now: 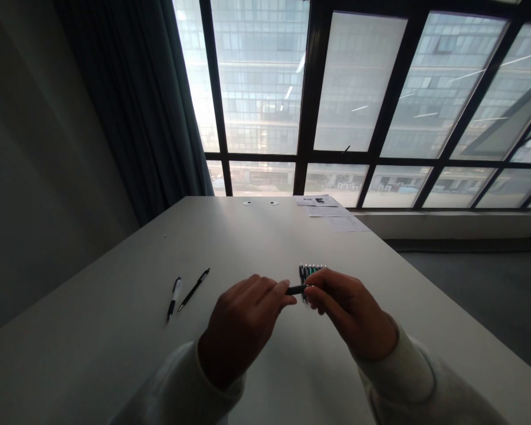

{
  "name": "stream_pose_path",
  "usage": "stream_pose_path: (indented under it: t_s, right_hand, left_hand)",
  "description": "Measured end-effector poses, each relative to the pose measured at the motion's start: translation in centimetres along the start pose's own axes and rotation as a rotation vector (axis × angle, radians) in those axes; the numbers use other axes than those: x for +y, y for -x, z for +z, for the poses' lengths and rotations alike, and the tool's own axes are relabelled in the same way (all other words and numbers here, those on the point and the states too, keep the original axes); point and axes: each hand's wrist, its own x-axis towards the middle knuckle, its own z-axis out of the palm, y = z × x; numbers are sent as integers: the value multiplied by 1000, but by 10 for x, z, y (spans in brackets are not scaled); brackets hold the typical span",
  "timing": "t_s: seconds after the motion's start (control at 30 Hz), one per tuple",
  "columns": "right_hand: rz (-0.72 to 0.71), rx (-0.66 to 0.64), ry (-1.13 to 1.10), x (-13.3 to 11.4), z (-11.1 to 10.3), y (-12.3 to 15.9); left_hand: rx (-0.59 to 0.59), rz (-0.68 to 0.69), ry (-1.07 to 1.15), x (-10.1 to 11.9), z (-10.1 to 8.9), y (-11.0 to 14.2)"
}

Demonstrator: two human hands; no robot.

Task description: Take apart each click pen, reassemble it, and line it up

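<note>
Between my two hands a dark pen (295, 290) is held level above the white table (265, 236). My left hand (248, 319) wraps round its left part, and that end is hidden in the fingers. At the other end my right hand (347, 307) pinches the pen with thumb and fingertips. Behind the right hand a row of several pens (304, 271) lies side by side, partly covered by it. To the left lie a white-and-black pen (174, 298) and a dark pen with a light section (194, 289), apart from each other.
Printed sheets of paper (323, 208) lie at the table's far right corner. Two small white oval fittings (248, 203) are set near the far edge. A dark curtain (137, 118) hangs at the left, and large framed windows (261, 88) stand beyond the table.
</note>
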Motion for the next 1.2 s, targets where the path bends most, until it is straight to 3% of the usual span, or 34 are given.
stream_pose_path:
  t_s: [0.23, 0.6, 0.9, 1.2]
  right_hand:
    - [40, 86, -117, 5, 2, 4]
    - [67, 78, -186, 1, 1, 2]
    - [42, 105, -203, 2, -2, 5]
    - [95, 107, -216, -4, -1, 2]
  left_hand:
    - [5, -32, 26, 0, -3, -1]
    - [-51, -31, 47, -2, -4, -1]
    - [-120, -201, -55, -2, -7, 0]
    - [-202, -298, -6, -1, -3, 5]
